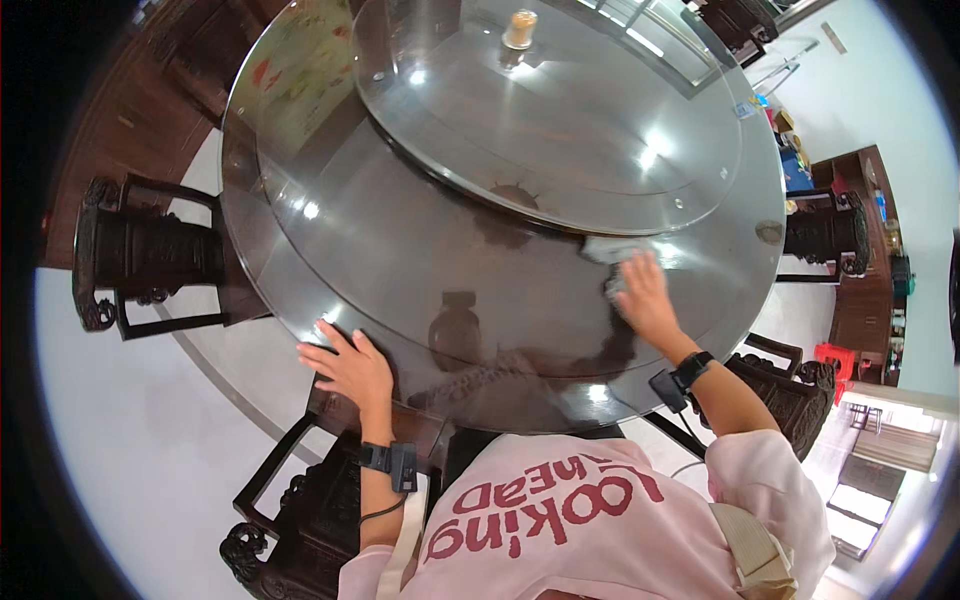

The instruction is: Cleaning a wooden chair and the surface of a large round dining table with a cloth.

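Note:
Under the fingers of my right hand (646, 296) is a pale cloth (609, 250), pressed flat on the glossy round table (390, 247). The cloth reaches up to the rim of the raised glass turntable (555, 142), and part of it is covered by my fingers. My left hand (351, 369) rests with its fingers spread at the table's near left edge, holding nothing. On the turntable's far side stands a small clear container of toothpicks (520, 30).
Carved dark wooden chairs surround the table, one at the left (157, 255), one beside my left arm (307, 502) and one beside my right arm (780, 397). At the right wall stands a wooden cabinet (862, 300) with a red plastic stool (835, 361) near it.

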A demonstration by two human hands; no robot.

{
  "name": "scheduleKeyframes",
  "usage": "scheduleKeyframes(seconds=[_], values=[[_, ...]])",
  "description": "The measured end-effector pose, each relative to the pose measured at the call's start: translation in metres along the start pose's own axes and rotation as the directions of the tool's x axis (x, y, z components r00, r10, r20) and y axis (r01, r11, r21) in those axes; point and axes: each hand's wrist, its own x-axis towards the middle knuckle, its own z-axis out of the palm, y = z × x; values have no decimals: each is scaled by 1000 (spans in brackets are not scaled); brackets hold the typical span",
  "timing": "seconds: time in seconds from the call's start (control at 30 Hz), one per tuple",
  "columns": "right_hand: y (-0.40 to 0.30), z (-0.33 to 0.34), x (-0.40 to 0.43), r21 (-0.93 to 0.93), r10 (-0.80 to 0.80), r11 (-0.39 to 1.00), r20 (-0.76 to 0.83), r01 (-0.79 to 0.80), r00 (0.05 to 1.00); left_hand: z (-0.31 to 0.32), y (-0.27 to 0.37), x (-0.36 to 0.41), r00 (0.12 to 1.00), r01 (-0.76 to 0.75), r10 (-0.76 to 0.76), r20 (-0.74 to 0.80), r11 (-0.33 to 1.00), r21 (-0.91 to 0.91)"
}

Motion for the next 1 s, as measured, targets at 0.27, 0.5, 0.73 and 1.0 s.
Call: scheduleKeyframes(seconds=[0.27, 0.5, 0.73, 1.0], values=[[186, -41, -2, 468, 790, 592, -175, -656, 587, 10, 41, 23, 985, -169, 168, 30, 985, 35], [154, -15, 152, 191, 381, 910, -41, -367, 924, 24, 76, 20, 979, -165, 183, -86, 968, 189], [-42, -24, 256, 166, -531, 810, -198, 562, 824, 23, 80, 20, 982, -150, 171, -75, 961, 232], [-61, -21, 367, 95, -609, 705, -428, 703, 668, 23, 87, 19, 983, -153, 174, -57, 953, 262]])
